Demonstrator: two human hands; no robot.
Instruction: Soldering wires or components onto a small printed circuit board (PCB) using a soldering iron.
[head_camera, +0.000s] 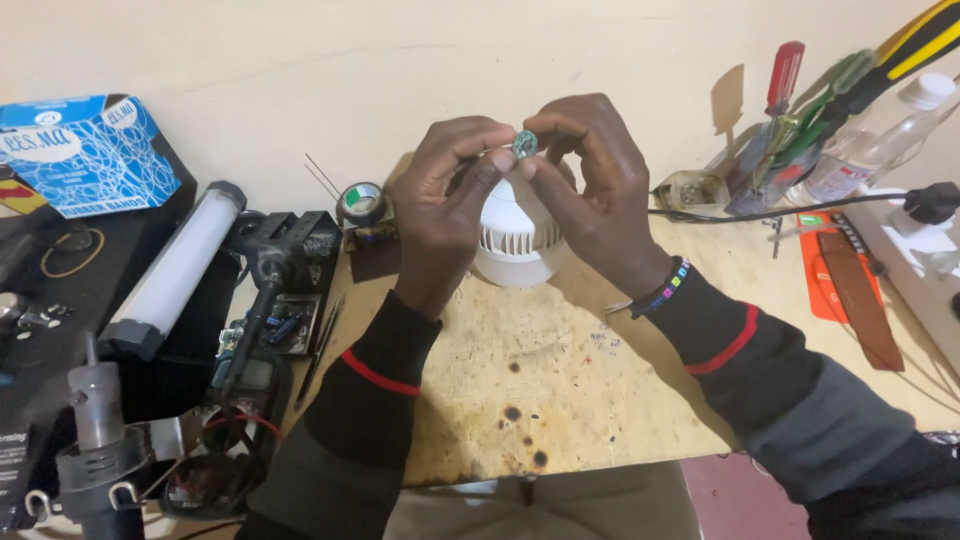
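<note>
Disc pinched above lamp base

Green round disc (525, 144) sits gripped between the fingers of left hand (450, 205) and right hand (590, 190), just above a white lamp base (515, 240) standing on the wooden desk (560, 370) near a solder spool (361, 203).

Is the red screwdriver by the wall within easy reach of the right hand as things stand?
Probably yes, but not freely: the right hand shares its grip on the small round board with the left hand. The screwdriver stands unobstructed to its right, beyond a black cable.
</note>
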